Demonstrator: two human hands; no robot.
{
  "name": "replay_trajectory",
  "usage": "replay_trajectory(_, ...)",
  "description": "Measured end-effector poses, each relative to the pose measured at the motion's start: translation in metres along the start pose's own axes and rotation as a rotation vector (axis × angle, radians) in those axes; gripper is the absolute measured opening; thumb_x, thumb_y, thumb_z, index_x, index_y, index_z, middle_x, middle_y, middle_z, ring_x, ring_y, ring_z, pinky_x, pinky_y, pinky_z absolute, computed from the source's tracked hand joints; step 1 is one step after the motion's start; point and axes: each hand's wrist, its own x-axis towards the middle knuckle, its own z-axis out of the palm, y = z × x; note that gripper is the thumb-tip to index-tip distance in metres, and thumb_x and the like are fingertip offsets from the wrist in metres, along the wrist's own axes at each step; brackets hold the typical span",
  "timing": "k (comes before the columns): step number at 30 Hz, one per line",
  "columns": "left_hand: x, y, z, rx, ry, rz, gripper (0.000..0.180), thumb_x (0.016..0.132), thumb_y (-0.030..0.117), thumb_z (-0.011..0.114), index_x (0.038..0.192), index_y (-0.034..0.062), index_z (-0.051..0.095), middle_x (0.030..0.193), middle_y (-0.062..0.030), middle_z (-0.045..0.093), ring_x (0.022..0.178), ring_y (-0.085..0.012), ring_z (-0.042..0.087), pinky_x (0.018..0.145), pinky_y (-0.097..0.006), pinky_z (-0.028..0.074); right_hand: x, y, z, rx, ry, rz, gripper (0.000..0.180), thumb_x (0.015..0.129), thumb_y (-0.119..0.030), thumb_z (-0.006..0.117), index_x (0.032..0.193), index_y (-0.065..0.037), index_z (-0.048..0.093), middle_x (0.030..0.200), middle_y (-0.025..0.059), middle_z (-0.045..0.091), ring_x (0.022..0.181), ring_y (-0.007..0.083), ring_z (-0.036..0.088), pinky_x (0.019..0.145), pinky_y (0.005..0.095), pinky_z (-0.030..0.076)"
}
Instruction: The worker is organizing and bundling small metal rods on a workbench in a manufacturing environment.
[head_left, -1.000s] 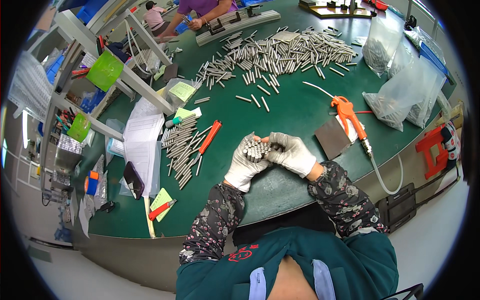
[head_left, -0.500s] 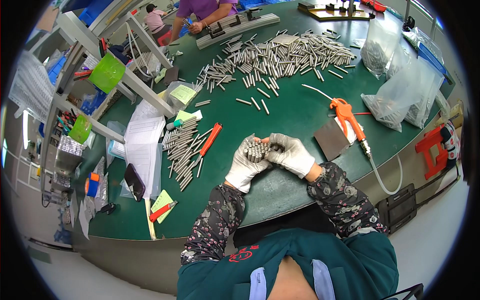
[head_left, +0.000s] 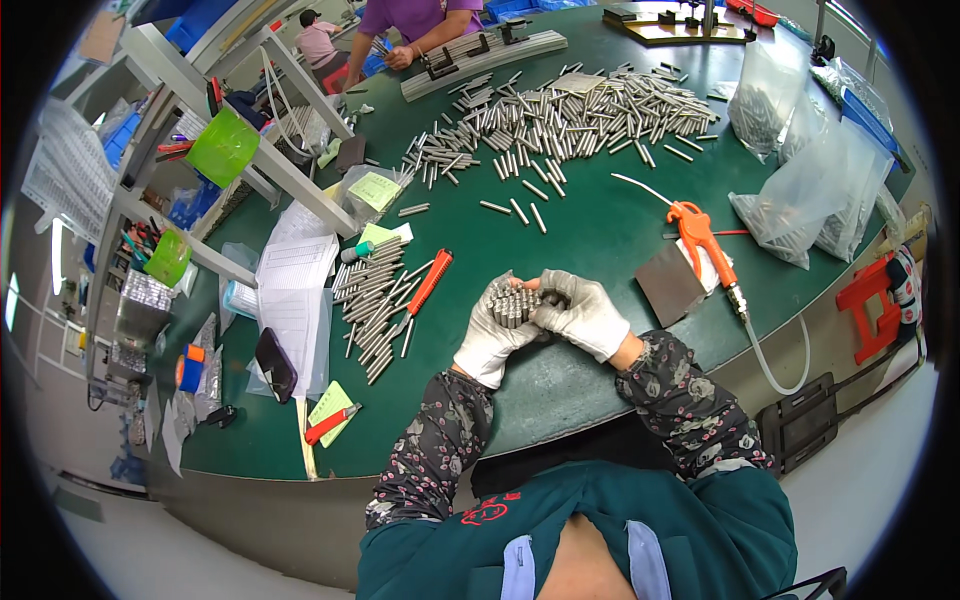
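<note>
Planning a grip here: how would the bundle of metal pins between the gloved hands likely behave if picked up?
The bundle of metal pins would probably splay if gripped loosely, since no tie shows. It is likely heavy for its size, being closely packed metal. The shiny, round pins look slippery and may slide lengthwise.

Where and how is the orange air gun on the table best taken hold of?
Probably around the orange handle, with the right hand coming from above and the near right: the air gun lies with its thin nozzle pointing away to the left, its hose leaves the handle's near end, and a brown slab sits to the handle's left.
</note>
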Motion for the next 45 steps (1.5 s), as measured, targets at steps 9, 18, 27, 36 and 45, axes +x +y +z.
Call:
replay_trajectory(9, -0.003, 0.003, 0.004, 0.075, -0.055, 0.144, 0.058, 0.062, -0.006, 0.071, 0.111, 0.0083, 0.044, 0.098, -0.0013, 0.056, 0.09, -0.0116, 0.055, 0.08, -0.025, 0.047, -0.005, 0.0, -0.002, -0.08, -0.047, -0.1, 0.035, 0.077, -0.009, 0.065, 0.109, 0.002, 0.054, 0.082, -0.0012, 0.057, 0.07, 0.0029, 0.047, 0.066, 0.0175, 0.042)
replay_trajectory(18, -0.003, -0.004, -0.003, 0.181, -0.108, 0.212, 0.063, 0.062, -0.008, 0.069, 0.116, 0.0109, 0.042, 0.102, -0.0027, 0.055, 0.091, -0.0116, 0.055, 0.078, -0.025, 0.048, -0.01, -0.004, -0.002, -0.178, -0.028, -0.222, 0.035, 0.077, -0.005, 0.064, 0.109, 0.004, 0.053, 0.083, 0.0032, 0.06, 0.072, 0.0044, 0.052, 0.067, 0.0189, 0.045)
replay_trajectory(27, -0.007, 0.007, 0.007, -0.006, -0.046, -0.04, 0.073, 0.056, -0.01, 0.071, 0.119, 0.0095, 0.042, 0.101, -0.0005, 0.053, 0.094, -0.0123, 0.054, 0.082, -0.026, 0.047, 0.003, -0.046, -0.01, -0.845, -0.004, -0.592, 0.013, 0.062, -0.008, 0.062, 0.075, -0.007, 0.061, 0.076, 0.0059, 0.055, 0.076, 0.0253, 0.052, 0.068, 0.0346, 0.043)
replay_trajectory(36, -0.003, 0.016, 0.015, 0.074, -0.141, 0.021, 0.057, 0.06, 0.005, 0.077, 0.109, 0.0071, 0.047, 0.105, -0.0002, 0.054, 0.096, -0.0117, 0.053, 0.085, -0.026, 0.043, 0.014, -0.055, -0.003, -1.067, -0.162, -0.581, 0.011, 0.065, -0.015, 0.061, 0.074, -0.009, 0.06, 0.077, 0.0051, 0.055, 0.076, 0.0252, 0.053, 0.066, 0.0364, 0.042)
replay_trajectory(45, -0.003, 0.009, 0.007, 0.047, -0.13, -0.002, 0.067, 0.06, -0.012, 0.067, 0.118, 0.0093, 0.044, 0.107, -0.0005, 0.053, 0.099, -0.0126, 0.052, 0.085, -0.027, 0.045, 0.014, -0.064, 0.006, -1.378, -0.206, -0.577, 0.012, 0.067, -0.014, 0.058, 0.077, -0.007, 0.059, 0.078, 0.0065, 0.053, 0.077, 0.0242, 0.052, 0.066, 0.0333, 0.042)
